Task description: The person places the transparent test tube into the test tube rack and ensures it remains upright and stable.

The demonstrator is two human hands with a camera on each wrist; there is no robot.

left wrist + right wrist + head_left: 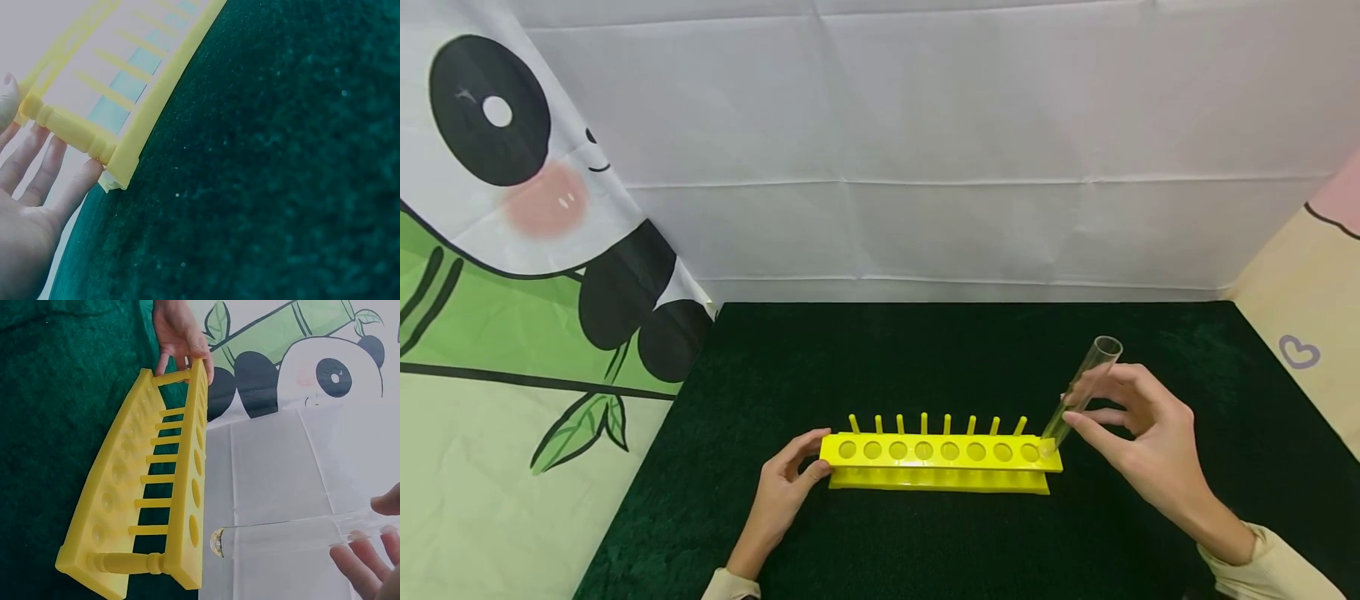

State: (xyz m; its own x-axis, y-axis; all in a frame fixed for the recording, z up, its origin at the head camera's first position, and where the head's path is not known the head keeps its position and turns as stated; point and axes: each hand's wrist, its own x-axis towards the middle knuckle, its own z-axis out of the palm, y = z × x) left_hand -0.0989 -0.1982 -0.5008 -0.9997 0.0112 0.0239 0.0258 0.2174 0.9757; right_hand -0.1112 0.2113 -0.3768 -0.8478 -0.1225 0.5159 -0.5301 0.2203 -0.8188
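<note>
Hands work at either end of a long yellow plastic test-tube rack (pixel 940 461) standing on the dark green velvet-covered table (pixel 925 358). Left hand (pixel 782 487) grips the rack's left end, thumb and fingers curled against it. Right hand (pixel 1138 437) pinches a clear glass test tube (pixel 1081 396), tilted, its rounded bottom at the rack's rightmost hole. Behind hang a creased white backdrop (pixel 925 150) and a panda-print cloth (pixel 512 250).
</note>
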